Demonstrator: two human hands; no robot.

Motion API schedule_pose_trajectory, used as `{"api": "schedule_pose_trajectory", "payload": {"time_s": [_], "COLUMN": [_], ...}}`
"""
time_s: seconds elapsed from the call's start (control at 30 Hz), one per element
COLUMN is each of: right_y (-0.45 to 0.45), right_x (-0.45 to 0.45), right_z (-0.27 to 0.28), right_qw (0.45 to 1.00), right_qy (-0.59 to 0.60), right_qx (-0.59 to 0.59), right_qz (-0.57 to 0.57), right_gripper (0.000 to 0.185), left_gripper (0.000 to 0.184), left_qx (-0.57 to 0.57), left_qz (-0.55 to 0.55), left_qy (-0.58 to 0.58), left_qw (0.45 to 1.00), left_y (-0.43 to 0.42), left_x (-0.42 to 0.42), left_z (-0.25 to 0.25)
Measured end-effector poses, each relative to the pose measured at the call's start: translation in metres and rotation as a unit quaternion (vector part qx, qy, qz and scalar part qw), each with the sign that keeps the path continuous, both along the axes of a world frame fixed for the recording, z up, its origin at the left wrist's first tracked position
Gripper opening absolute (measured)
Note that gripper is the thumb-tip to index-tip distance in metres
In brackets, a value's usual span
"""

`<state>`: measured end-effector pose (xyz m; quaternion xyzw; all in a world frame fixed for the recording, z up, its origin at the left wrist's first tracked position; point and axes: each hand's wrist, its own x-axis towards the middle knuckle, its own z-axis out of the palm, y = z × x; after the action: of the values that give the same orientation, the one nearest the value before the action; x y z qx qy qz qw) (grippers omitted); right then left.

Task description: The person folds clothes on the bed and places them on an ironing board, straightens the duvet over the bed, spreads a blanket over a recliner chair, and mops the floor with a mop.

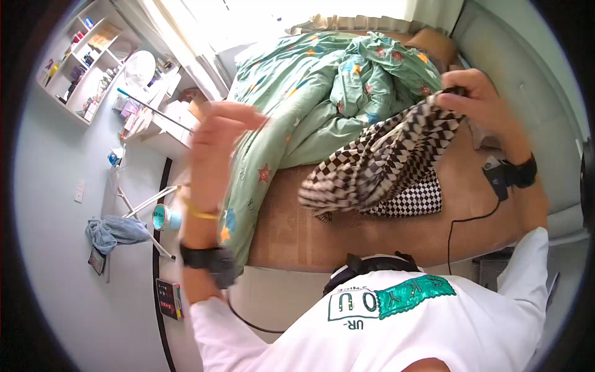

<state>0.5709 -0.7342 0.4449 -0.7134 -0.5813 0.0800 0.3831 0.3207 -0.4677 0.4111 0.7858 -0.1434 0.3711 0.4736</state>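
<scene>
My right hand [474, 102] is closed on the upper end of a black-and-white checkered cloth [387, 158], holding it bunched and slanting over the bed. The hanging part of the cloth is blurred. Below it, a flat checkered piece [415, 198] with smaller squares lies on the brown mat [291, 229]; I cannot tell if both are one item. My left hand [223, 133] is raised at the left, apart from the cloth, its fingers smeared by motion. It is nearest to the green quilt [304, 87], which lies rumpled across the far and left part of the bed.
A brown pillow [434, 44] lies at the bed's far right, by the padded headboard [520, 68]. At left are a wall shelf [87, 59], a desk with a round mirror [140, 68] and a blue garment [118, 230] on a white frame. A black cable [451, 239] hangs from my right wrist.
</scene>
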Motion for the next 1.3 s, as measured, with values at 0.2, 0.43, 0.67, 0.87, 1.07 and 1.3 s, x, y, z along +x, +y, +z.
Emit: {"api": "schedule_pose_trajectory", "payload": {"time_s": [0.2, 0.43, 0.67, 0.87, 1.07, 1.3], "right_y": [0.04, 0.036, -0.039, 0.003, 0.04, 0.094], "right_x": [-0.043, -0.056, -0.009, 0.022, 0.085, 0.026], "right_z": [0.001, 0.013, 0.002, -0.048, -0.044, -0.004], "right_qw": [0.981, 0.998, 0.955, 0.954, 0.919, 0.918], "right_qy": [-0.135, -0.035, -0.127, -0.287, -0.371, -0.358], "right_qx": [0.029, 0.061, -0.25, -0.036, 0.125, 0.118], "right_qz": [0.137, 0.008, 0.093, 0.075, 0.042, -0.122], "right_gripper": [0.031, 0.026, 0.037, 0.03, 0.026, 0.045], "left_gripper": [0.054, 0.051, 0.022, 0.025, 0.013, 0.024], "left_qx": [-0.174, -0.073, 0.268, 0.462, 0.429, 0.412], "left_qz": [-0.082, -0.04, -0.013, 0.124, 0.257, 0.424], "left_qy": [0.199, 0.149, 0.26, 0.114, 0.196, 0.253], "left_qw": [0.961, 0.985, 0.928, 0.871, 0.844, 0.766], "left_y": [-0.132, -0.171, -0.029, 0.037, 0.09, 0.086], "left_x": [0.083, 0.073, -0.005, 0.003, -0.014, -0.017], "left_z": [-0.128, -0.168, -0.111, -0.011, 0.04, 0.072]}}
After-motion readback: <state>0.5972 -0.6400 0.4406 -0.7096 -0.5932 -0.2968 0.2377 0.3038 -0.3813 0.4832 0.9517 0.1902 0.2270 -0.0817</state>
